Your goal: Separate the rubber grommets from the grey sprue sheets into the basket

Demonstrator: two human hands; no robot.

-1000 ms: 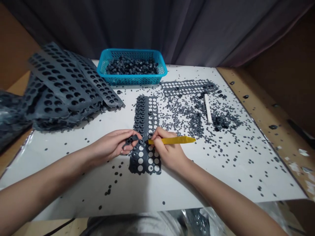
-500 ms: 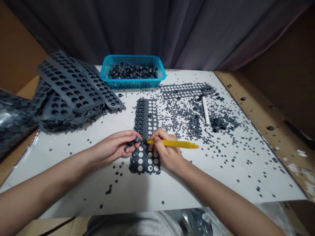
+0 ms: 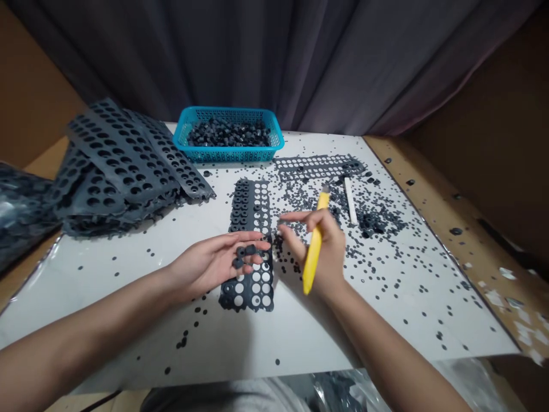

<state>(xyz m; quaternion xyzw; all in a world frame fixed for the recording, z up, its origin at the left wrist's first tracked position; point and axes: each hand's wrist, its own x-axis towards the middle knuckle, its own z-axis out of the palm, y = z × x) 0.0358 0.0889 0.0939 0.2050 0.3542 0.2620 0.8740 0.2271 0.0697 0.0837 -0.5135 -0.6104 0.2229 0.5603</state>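
My left hand (image 3: 225,257) is turned palm up over the perforated black rubber sheet (image 3: 265,289), fingers loosely curled. Several small black rubber pieces (image 3: 239,262) rest on its fingers. To the right of the sheet, my right hand (image 3: 321,246) grips a yellow-handled tool (image 3: 314,252) with a greyish tip, tilted upward and away from the sheet. The thumb and forefinger of that hand are close together, with a tiny dark bit at their tips. In the sheet, the upper left rows still hold round pieces, while many other holes show white table through them.
A blue basket (image 3: 229,157) of black pieces stands at the back. Stacked perforated sheets (image 3: 128,166) lie at left beside a plastic bag (image 3: 19,212). Another punched sheet (image 3: 317,166), a white stick (image 3: 350,200) and scattered little discs cover the right side.
My right hand has lifted off the sheet to the right, swinging the yellow tool from level to upright. My left hand has opened wider, showing the pieces on its fingers. The view shifted slightly.
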